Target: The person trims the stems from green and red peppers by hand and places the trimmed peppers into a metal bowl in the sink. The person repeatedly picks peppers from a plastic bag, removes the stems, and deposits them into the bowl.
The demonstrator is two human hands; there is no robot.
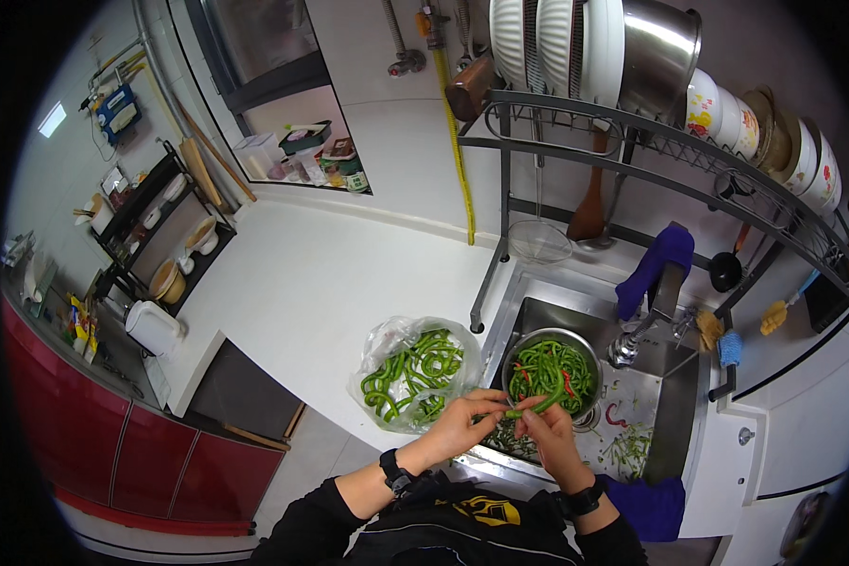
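My right hand (548, 431) holds a long green chili pepper (553, 397) near its stem end, over the front of the sink. My left hand (470, 421) meets it there, its fingertips at the pepper's stem end; whether they grip it I cannot tell. Just beyond is a round steel bowl (597, 357) heaped with green peppers and some red ones, inside the steel sink (668, 417). To the left, a clear plastic bag (378, 339) lies open on the counter with green peppers (428, 361) in it. Stem scraps (630, 449) and a red pepper (614, 416) lie on the sink floor.
A dark metal dish rack (630, 166) with bowls and a pot stands over the sink's back edge. The faucet (626, 347) has a purple cloth (654, 272) on it; another purple cloth (647, 506) hangs at the front edge. A white counter (325, 262) extends left to a white kettle (152, 327).
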